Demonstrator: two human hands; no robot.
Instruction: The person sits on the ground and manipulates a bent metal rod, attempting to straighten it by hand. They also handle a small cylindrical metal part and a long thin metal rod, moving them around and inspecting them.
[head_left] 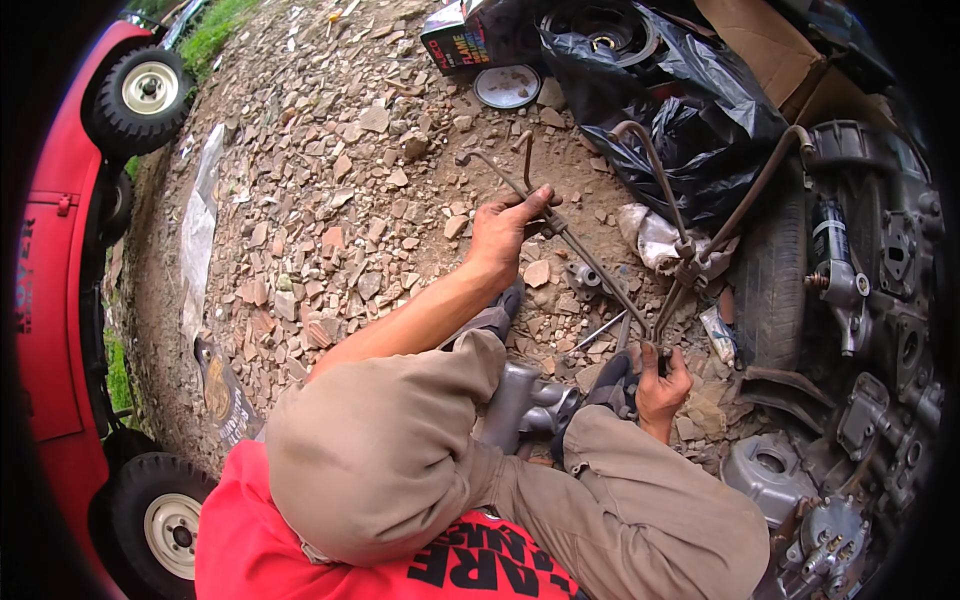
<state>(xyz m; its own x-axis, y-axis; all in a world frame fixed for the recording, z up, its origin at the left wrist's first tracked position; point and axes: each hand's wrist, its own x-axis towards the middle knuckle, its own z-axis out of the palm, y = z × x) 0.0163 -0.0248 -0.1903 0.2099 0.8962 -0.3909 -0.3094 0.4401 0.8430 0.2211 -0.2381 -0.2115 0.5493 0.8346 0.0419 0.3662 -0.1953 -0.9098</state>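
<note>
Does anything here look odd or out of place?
A pale plastic strip lies loose on the stony ground near the red vehicle, like litter. A small tube also lies there, near the right hand, as if dropped. The held metal pipes bend sharply, though that may be their intended shape.

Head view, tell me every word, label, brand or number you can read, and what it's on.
I can't copy wording; lettering shows on:
Red vehicle: dark letters.
Red shirt: large black letters.
Box: reddish letters.
Dark sheet: pale letters.
White tube, dark cylinder: too small to read.
</note>
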